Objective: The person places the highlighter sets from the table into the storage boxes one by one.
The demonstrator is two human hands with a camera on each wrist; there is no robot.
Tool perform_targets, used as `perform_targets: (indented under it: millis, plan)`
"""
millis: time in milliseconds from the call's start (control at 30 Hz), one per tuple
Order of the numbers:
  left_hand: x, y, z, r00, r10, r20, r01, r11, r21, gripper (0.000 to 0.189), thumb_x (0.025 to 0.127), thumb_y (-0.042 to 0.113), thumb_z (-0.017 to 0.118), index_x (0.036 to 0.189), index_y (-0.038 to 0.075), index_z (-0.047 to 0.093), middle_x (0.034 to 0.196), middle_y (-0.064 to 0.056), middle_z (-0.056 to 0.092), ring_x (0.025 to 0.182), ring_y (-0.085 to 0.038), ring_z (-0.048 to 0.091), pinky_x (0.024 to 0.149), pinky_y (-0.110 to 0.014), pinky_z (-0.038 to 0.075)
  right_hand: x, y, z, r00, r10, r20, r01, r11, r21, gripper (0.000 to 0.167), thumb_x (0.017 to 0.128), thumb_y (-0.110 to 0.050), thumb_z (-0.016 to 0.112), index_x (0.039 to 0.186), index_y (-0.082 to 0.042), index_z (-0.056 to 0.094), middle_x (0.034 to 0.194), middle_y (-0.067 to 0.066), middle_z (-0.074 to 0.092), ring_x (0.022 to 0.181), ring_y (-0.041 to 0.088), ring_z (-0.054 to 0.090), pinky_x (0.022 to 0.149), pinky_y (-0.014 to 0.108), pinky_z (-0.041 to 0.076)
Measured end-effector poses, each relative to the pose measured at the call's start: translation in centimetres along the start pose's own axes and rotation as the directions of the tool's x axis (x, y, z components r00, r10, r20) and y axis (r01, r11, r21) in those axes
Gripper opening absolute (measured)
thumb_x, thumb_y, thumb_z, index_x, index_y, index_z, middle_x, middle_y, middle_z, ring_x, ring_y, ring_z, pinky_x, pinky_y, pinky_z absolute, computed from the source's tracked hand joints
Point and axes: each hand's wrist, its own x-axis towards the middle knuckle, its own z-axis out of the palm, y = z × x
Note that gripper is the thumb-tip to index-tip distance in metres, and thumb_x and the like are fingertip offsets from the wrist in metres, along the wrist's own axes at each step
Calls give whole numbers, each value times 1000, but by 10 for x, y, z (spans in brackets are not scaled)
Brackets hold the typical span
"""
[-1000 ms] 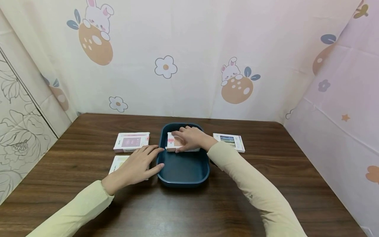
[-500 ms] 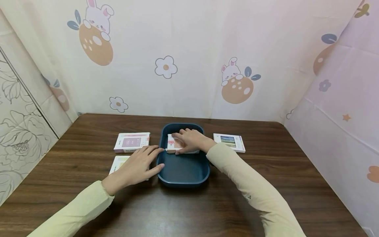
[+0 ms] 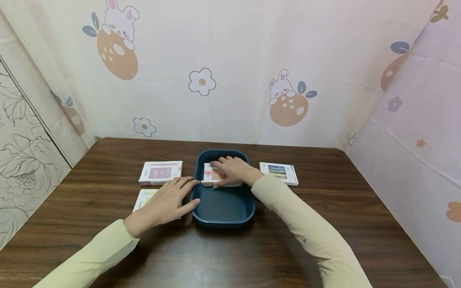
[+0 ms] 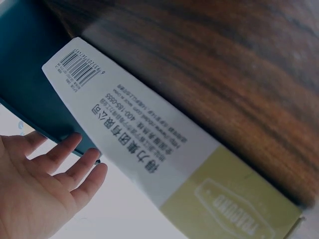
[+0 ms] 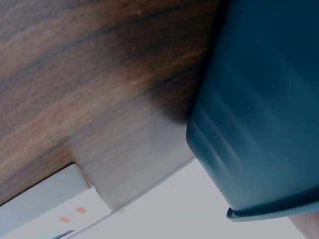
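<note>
My right hand [image 3: 235, 172] reaches into a dark blue tray [image 3: 223, 220] and holds a small white cardboard box [image 3: 209, 175] with a tan panel. The thumb lies along the box's near side and the other fingers are over its top, hiding much of it. The box is in the far half of the tray. My left hand [image 3: 169, 202] is at the tray's left rim with its fingers extended and spread. Beneath that hand lies a white and yellow box [image 3: 144, 197], its printed side [image 4: 134, 119] large in the left wrist view.
A white box with a purple panel [image 3: 160, 173] lies left of the tray. To the right is a white box [image 3: 279, 173] whose front shows several coloured sticks. Everything stands on a brown wooden table [image 3: 324, 192], with a patterned curtain [image 3: 237, 108] behind it.
The tan-panelled box and my right hand have shifted slightly down and nearer inside the tray since the first frame, then stayed still. My left hand has kept its place.
</note>
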Motion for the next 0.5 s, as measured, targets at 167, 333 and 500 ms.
perform_targets:
  millis: [167, 333, 500]
  plan:
    - [0, 0, -1, 1000, 5, 5, -5, 1000, 10, 58, 89, 58, 39, 134, 21, 44, 133, -6, 47, 120, -24, 45, 96, -47, 38, -4, 1, -4, 999, -7, -32, 7, 1000, -2, 79, 78, -65, 52, 142, -21, 33, 136, 5, 45, 121, 25, 45, 103, 43, 35]
    - [0, 1, -2, 1000, 11, -2, -11, 1000, 17, 59, 89, 58, 39, 133, 20, 45, 132, -6, 48, 119, -24, 46, 96, -47, 38, -8, 3, -12, 997, -25, -70, 23, 999, -27, 76, 81, -63, 51, 142, -20, 34, 138, 4, 44, 123, 25, 45, 103, 44, 36]
    - [0, 1, -2, 1000, 17, -19, -16, 1000, 21, 57, 89, 56, 43, 133, 19, 45, 131, -7, 49, 119, -25, 46, 95, -47, 39, -15, 7, -23, 994, -22, -108, 19, 999, -31, 73, 83, -60, 52, 141, -20, 35, 139, 4, 43, 123, 25, 45, 101, 46, 37]
